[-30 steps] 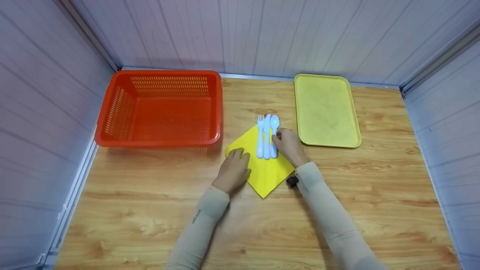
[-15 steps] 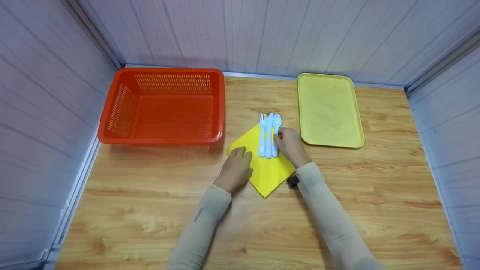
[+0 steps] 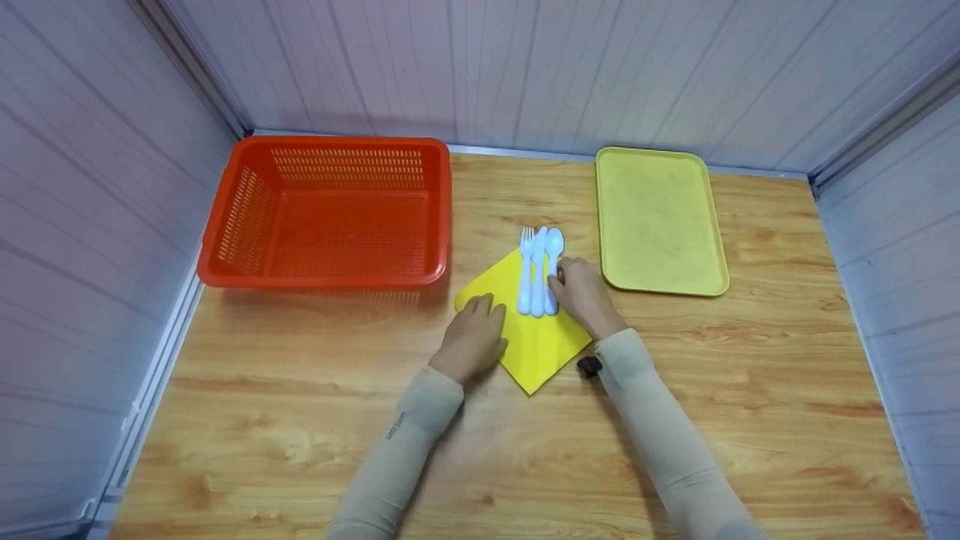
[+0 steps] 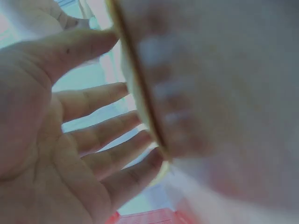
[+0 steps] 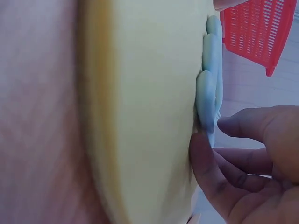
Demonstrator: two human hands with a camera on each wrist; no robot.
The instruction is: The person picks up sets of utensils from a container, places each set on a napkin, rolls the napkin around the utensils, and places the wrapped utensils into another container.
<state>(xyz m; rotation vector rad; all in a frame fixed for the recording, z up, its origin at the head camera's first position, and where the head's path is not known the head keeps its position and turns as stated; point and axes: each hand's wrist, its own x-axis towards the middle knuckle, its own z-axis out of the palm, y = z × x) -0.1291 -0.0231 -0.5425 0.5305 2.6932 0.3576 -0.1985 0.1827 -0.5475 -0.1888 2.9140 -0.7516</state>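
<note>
A yellow folded napkin point(image 3: 534, 358) lies cornerwise on the table, with a pale blue fork point(image 3: 524, 289), knife point(image 3: 538, 289) and spoon point(image 3: 554, 241) side by side on it. The left hand point(image 3: 471, 337) rests on the napkin's left corner; in the left wrist view its outstretched fingertips point(image 4: 152, 161) touch the edge. At the spoon's handle is the right hand point(image 3: 585, 296), thumb and index finger pinching it from the right. The right wrist view shows the spoon's handle end point(image 5: 205, 95) just beyond that thumb and finger, level with the napkin surface.
An orange-red plastic basket point(image 3: 322, 283) with slotted walls stands at the back left, nothing visible inside. At the back right lies a flat yellow tray point(image 3: 660, 217). Pale panel walls point(image 3: 525, 67) close off the back and both sides of the wooden table point(image 3: 300, 450).
</note>
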